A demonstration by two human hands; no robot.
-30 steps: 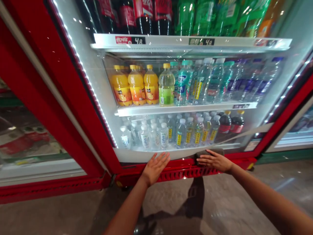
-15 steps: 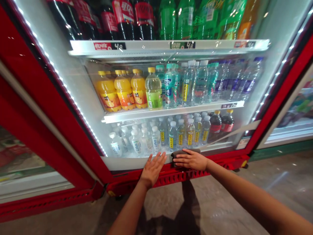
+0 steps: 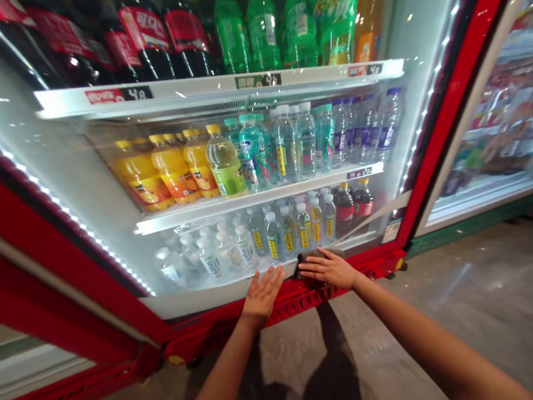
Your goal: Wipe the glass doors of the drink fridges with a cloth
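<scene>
My right hand (image 3: 328,268) lies over a dark grey cloth (image 3: 307,256), pressing it against the bottom edge of a drinks cooler's glass door; its fingers point left and partly cover the cloth. Left of it, my left hand (image 3: 262,293) rests flat, fingers stretched, on the white lower strip (image 3: 195,303) of the same door. Nothing shows in the left hand. Just behind the glass stand clear water bottles (image 3: 272,236) with white caps on the lowest shelf.
Orange juice bottles (image 3: 175,172) and more water fill the middle shelf, with cola (image 3: 145,33) and green bottles (image 3: 233,39) above. A red base (image 3: 216,328) with vents runs along the floor (image 3: 449,294). Another cooler (image 3: 478,150) adjoins on the right.
The view has turned, so the shelves sit further left and tilted. Both hands keep about the same place on the door's lower edge, the right one still on the cloth.
</scene>
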